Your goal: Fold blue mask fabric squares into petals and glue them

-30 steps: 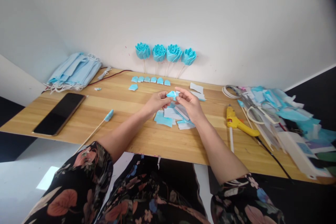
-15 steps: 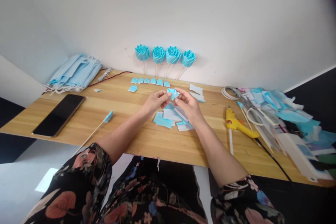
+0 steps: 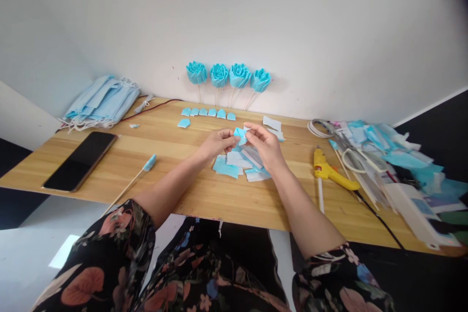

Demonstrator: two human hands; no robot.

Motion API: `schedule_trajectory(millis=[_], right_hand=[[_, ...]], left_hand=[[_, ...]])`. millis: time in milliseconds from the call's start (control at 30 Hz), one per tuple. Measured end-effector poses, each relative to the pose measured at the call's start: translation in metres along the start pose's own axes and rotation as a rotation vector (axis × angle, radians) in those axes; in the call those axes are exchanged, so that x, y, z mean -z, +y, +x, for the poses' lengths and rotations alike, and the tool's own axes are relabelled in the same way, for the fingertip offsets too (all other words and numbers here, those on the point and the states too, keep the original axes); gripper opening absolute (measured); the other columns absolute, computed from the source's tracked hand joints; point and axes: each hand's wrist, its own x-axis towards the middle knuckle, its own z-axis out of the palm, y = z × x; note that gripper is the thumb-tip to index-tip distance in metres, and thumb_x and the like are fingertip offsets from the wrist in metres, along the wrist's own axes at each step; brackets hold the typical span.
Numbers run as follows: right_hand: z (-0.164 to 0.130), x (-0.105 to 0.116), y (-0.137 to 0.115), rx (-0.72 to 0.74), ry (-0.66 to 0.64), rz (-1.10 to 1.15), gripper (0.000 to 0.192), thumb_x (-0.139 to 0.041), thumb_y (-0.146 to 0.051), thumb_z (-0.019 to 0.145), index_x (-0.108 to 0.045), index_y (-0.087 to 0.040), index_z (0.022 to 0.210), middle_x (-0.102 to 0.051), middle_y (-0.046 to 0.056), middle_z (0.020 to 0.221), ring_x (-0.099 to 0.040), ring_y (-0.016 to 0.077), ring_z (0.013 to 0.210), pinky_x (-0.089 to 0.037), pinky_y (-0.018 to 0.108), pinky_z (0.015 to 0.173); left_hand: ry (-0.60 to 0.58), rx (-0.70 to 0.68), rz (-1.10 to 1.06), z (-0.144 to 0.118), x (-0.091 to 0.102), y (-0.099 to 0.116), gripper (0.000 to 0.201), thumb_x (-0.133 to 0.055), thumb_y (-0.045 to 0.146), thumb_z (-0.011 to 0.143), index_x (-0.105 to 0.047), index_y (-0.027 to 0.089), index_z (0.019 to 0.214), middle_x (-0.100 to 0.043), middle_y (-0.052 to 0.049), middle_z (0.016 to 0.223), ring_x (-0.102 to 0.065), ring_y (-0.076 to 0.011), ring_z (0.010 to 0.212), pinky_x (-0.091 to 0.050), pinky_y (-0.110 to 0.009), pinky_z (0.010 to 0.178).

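Together, fingertips of the left hand (image 3: 220,142) and the right hand (image 3: 266,144) pinch a blue piece (image 3: 240,135)
It is held above the table (image 3: 204,197), loose scraps (image 3: 237,159) just below at six o'clock, six petals (image 3: 212,112) in a row near ten, four blue flowers (image 3: 219,75) around twelve, a glue gun (image 3: 326,168) well apart at four

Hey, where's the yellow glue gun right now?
In the head view, the yellow glue gun lies on the right side of the table, left of the white-handled scissors.
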Motion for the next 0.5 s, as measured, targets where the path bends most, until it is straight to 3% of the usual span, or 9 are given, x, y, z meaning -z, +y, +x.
schedule_trajectory(millis=[267,500], right_hand=[[-0.0005,-0.0031,-0.0007,-0.015,-0.024,0.051,0.038,-0.074,-0.038,0.074,-0.072,-0.025,0.11,-0.059,-0.001,0.08,-0.055,0.0136,0.075,-0.053,0.031,0.075],[-0.0009,-0.0014,0.001,0.022,-0.028,-0.013,0.041,-0.07,-0.037,0.078,-0.068,-0.024,0.117,-0.057,-0.002,0.077,-0.054,0.013,0.072,-0.049,0.029,0.071]], left_hand=[[0.111,-0.025,-0.084,0.004,0.0018,-0.006,0.03,-0.074,0.041,0.075,-0.059,0.015,0.076,-0.055,0.003,0.059,-0.048,-0.0065,0.052,-0.037,-0.021,0.053],[0.065,0.006,-0.026,0.0032,0.0006,-0.0042,0.039,-0.073,0.05,0.075,-0.058,0.014,0.07,-0.056,0.002,0.062,-0.049,-0.0065,0.054,-0.038,-0.021,0.054]])
